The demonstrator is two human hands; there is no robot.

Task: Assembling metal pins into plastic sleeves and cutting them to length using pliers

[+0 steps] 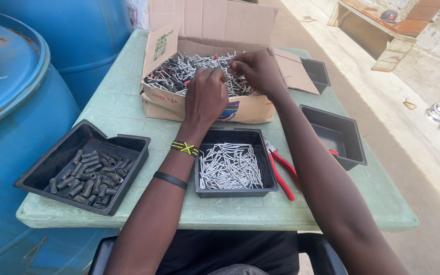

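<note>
- Nearest, on the green tabletop (128, 109): a black tray of straight silver nails (230, 166) at centre; a second black tray of dark short cylinders (90, 175) to its left; red-handled pliers (281, 170) just beside the centre tray on its right.
- Farther right: two black trays (339, 133), apparently holding nothing.
- Beyond: an open cardboard box (207, 107) heaped with tangled nails (184, 71).
- Left hand (205, 97): fingers curled down into the heap; what they grip is hidden.
- Right hand (258, 69): fingertips pinched together on nails in the box.
- Step in hand, as judged: picking nails from the heap; a clean lift calls for freeing them from the tangle.
</note>
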